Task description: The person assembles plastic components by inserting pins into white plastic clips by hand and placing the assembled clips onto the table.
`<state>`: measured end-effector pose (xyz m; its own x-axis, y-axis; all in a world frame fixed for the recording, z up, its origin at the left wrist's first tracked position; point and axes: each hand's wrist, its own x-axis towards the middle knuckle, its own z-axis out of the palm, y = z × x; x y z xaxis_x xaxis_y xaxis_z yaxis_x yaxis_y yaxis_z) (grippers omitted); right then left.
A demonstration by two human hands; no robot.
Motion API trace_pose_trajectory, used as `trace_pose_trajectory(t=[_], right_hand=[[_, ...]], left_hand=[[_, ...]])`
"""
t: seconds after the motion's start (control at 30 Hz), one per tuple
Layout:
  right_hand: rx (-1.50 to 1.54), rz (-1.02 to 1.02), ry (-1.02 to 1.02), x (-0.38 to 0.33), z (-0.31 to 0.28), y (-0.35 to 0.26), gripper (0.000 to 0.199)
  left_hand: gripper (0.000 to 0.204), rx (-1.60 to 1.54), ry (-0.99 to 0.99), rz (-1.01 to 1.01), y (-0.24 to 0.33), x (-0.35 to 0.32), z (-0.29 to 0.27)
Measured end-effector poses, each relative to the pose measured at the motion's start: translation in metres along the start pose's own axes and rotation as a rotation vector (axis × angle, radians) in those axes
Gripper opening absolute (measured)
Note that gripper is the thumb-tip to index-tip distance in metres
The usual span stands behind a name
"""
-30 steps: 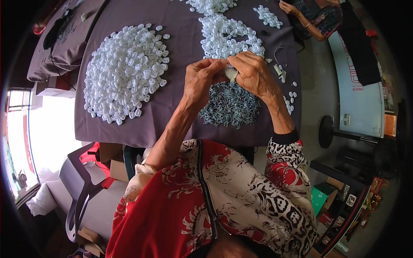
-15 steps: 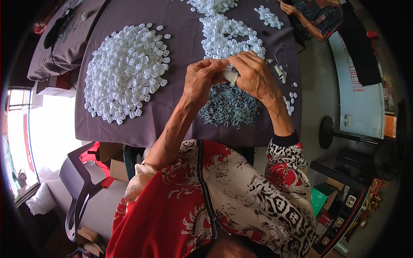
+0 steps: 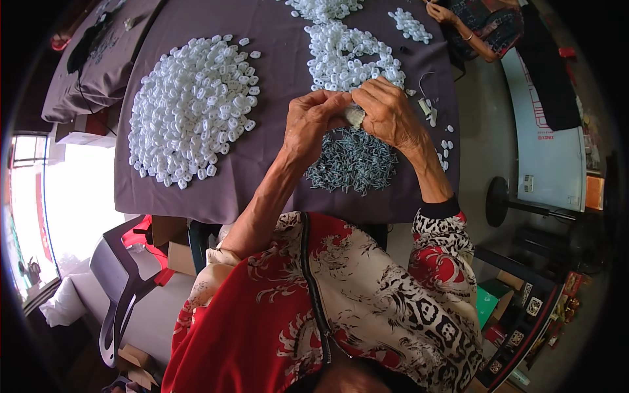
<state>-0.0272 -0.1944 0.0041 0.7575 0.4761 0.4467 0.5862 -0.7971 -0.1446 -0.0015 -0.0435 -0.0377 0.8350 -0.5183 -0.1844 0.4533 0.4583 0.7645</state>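
Observation:
My left hand (image 3: 313, 124) and my right hand (image 3: 391, 112) meet fingertip to fingertip above the table, both closed in a pinch. Whatever sits between the fingers is too small and hidden to make out. A pale, cloth-like wrap (image 3: 355, 116) shows beneath the right hand's fingers. Right under the hands lies a heap of small grey metal screws or nails (image 3: 354, 167). Just beyond them spreads a pile of small white oval plastic pieces (image 3: 347, 56). A larger heap of the same white pieces (image 3: 190, 111) lies to the left.
A purple-brown cloth (image 3: 268, 190) covers the table. Loose white pieces (image 3: 444, 145) lie by its right edge. Another person's arm (image 3: 481, 47) reaches in at the far right. A grey chair (image 3: 108, 268) stands at the lower left, a long white box (image 3: 550, 154) at the right.
Both hands have shifted very slightly to the right, and the right wrist has moved a little outward. The fingertips still meet above the screw heap.

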Motion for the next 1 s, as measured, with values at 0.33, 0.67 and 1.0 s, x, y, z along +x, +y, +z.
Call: trace_pose_trajectory(t=[0.33,0.67,1.0], right_hand=[[-0.038,-0.059,-0.002,-0.004,0.004,0.009,0.01],[0.43,0.458,0.017,-0.007,-0.011,-0.005,0.016],[0.736,0.74,0.143,-0.004,-0.003,-0.01,0.013]], left_hand=[[0.016,0.025,-0.017,-0.044,-0.002,0.0,0.0],[0.021,-0.089,-0.031,-0.075,0.006,0.002,-0.004],[0.018,-0.119,-0.077,-0.069,0.011,-0.004,0.001]])
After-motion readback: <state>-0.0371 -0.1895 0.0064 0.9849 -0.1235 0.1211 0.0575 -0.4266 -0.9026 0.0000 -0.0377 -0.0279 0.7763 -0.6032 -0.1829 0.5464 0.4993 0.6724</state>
